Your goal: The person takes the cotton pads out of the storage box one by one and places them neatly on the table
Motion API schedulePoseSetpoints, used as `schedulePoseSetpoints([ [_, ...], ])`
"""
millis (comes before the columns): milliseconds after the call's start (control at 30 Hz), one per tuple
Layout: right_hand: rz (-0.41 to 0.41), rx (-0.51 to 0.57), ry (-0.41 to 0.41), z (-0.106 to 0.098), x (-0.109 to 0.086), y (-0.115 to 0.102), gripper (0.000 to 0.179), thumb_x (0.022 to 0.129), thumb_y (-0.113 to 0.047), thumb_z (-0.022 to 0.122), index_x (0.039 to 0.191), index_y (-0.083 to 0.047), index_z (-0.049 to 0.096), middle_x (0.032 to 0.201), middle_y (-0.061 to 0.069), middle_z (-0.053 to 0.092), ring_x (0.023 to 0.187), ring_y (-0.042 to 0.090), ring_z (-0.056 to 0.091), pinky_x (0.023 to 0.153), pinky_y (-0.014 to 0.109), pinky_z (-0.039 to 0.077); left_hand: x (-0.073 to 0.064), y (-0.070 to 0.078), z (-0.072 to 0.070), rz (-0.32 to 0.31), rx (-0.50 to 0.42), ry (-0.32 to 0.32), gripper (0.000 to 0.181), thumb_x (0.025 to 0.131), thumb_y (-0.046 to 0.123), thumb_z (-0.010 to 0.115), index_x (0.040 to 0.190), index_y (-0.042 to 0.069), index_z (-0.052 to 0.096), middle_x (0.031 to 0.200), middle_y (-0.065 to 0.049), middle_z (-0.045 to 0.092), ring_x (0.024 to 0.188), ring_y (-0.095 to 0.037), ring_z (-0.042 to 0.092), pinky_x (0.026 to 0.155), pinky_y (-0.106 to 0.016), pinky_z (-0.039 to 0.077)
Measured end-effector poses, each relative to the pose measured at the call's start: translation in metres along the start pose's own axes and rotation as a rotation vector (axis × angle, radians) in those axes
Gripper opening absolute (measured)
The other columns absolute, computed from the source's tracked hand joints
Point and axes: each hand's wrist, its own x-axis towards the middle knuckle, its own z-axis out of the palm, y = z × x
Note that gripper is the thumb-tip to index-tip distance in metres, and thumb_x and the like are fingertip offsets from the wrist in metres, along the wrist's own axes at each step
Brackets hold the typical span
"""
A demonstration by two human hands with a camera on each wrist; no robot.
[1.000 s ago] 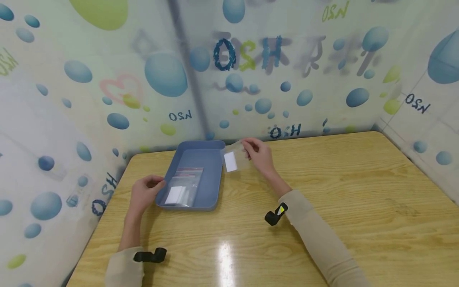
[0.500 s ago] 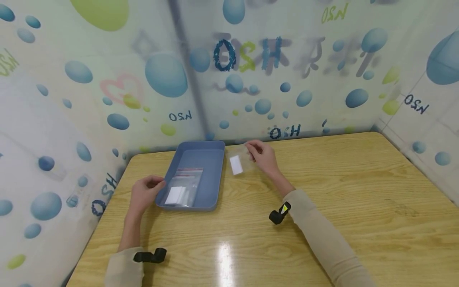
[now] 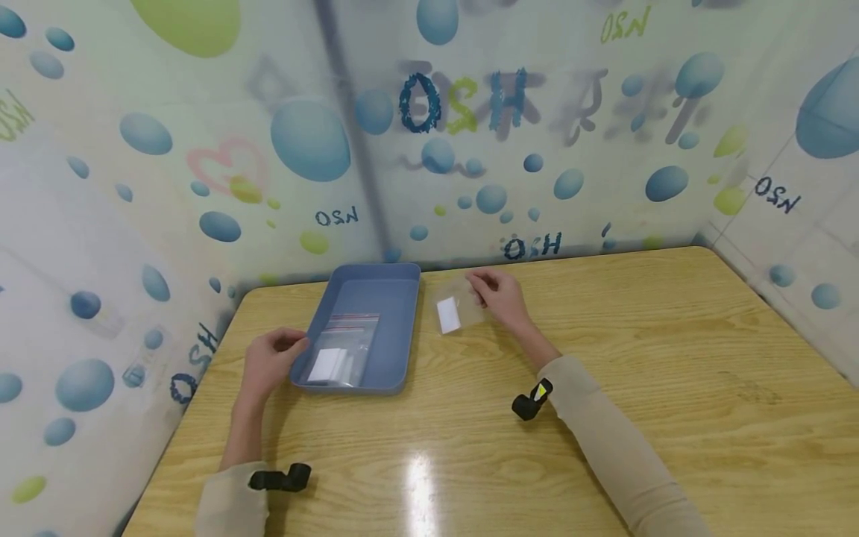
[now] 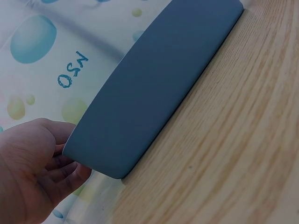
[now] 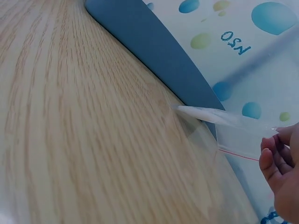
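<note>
Between thumb and fingers, my right hand (image 3: 502, 300) pinches a clear zip bag (image 3: 470, 306) with a white card inside, just right of the tray. In the right wrist view the zip bag (image 5: 238, 137) shows a red line along its seal, and its far end is close to the table. My left hand (image 3: 267, 363) grips the near left corner of the blue-grey tray (image 3: 396, 298). Seen from the left wrist, the hand (image 4: 42, 163) has its thumb at the tray's rim and its fingers curled below. Several similar zip bags (image 3: 359, 347) lie overlapping inside the tray.
The wooden table (image 3: 604, 335) has rounded far corners and meets a wall covering (image 3: 570, 134) printed with blue and green spots. Each sleeved wrist carries a small black camera, one on the left (image 3: 282, 478) and one on the right (image 3: 532, 400).
My right hand has moved right and slightly toward me, carrying the zip bag from the tray's right rim to a spot beside it. My left hand and the tray have stayed in place.
</note>
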Motion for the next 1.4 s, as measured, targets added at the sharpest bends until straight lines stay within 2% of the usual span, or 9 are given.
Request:
schedulePoseSetpoints([
  [100, 0.021, -0.015, -0.014, -0.002, 0.0, 0.002, 0.026, 0.103, -0.016, 0.06, 0.111, 0.007, 0.07, 0.081, 0.022, 0.063, 0.063, 0.014, 0.053, 0.057, 0.021, 0.045, 0.0, 0.001, -0.001, 0.001, 0.003, 0.0, 0.024, 0.095, 0.017, 0.07, 0.108, -0.003, 0.072, 0.099, -0.016, 0.072, 0.082, -0.011, 0.061, 0.069, -0.017, 0.046],
  [133, 0.02, -0.029, -0.012, -0.002, 0.001, 0.007, 0.026, 0.103, -0.017, 0.06, 0.111, 0.006, 0.071, 0.08, 0.019, 0.063, 0.063, 0.012, 0.053, 0.057, 0.02, 0.045, -0.001, 0.002, -0.001, -0.001, 0.0, -0.003, 0.024, 0.095, 0.017, 0.07, 0.108, -0.003, 0.072, 0.1, -0.017, 0.072, 0.082, -0.011, 0.061, 0.069, -0.017, 0.046],
  [300, 0.077, -0.086, -0.025, -0.004, 0.002, 0.008, 0.024, 0.103, -0.015, 0.06, 0.109, 0.006, 0.07, 0.079, 0.011, 0.064, 0.062, 0.012, 0.054, 0.057, 0.021, 0.046, -0.002, 0.004, -0.002, 0.0, -0.013, -0.008, 0.025, 0.096, 0.018, 0.071, 0.109, -0.004, 0.072, 0.101, -0.018, 0.072, 0.083, -0.011, 0.061, 0.069, -0.016, 0.046],
  [533, 0.174, -0.204, -0.053, -0.008, 0.002, 0.01, 0.023, 0.102, -0.012, 0.059, 0.112, 0.007, 0.069, 0.078, 0.012, 0.066, 0.062, 0.01, 0.056, 0.058, 0.021, 0.046, -0.001, 0.003, -0.002, 0.003, -0.018, -0.008, 0.025, 0.096, 0.017, 0.07, 0.109, -0.003, 0.072, 0.1, -0.017, 0.072, 0.08, -0.006, 0.06, 0.069, -0.017, 0.046],
  [733, 0.235, -0.26, -0.052, -0.009, 0.003, 0.016, 0.022, 0.101, -0.012, 0.061, 0.112, 0.006, 0.068, 0.082, 0.013, 0.067, 0.064, 0.012, 0.057, 0.058, 0.022, 0.046, 0.0, 0.002, -0.001, -0.001, -0.022, -0.003, 0.024, 0.096, 0.016, 0.07, 0.108, -0.004, 0.072, 0.1, -0.018, 0.072, 0.08, -0.007, 0.06, 0.069, -0.017, 0.046],
  [1133, 0.206, -0.355, -0.041, -0.005, 0.005, 0.014, 0.02, 0.098, -0.011, 0.064, 0.106, 0.007, 0.067, 0.083, 0.013, 0.069, 0.062, 0.011, 0.058, 0.057, 0.022, 0.045, 0.0, 0.002, -0.001, -0.01, -0.026, -0.002, 0.024, 0.096, 0.017, 0.07, 0.108, -0.004, 0.072, 0.099, -0.017, 0.071, 0.081, -0.009, 0.061, 0.069, -0.018, 0.046],
  [1400, 0.186, -0.441, -0.02, -0.004, 0.005, 0.013, 0.021, 0.096, -0.013, 0.066, 0.104, 0.006, 0.069, 0.086, 0.013, 0.068, 0.073, 0.019, 0.058, 0.064, 0.026, 0.044, 0.001, 0.0, 0.0, -0.016, -0.032, 0.0, 0.023, 0.096, 0.016, 0.07, 0.108, -0.004, 0.072, 0.099, -0.017, 0.071, 0.08, -0.007, 0.06, 0.069, -0.017, 0.046],
])
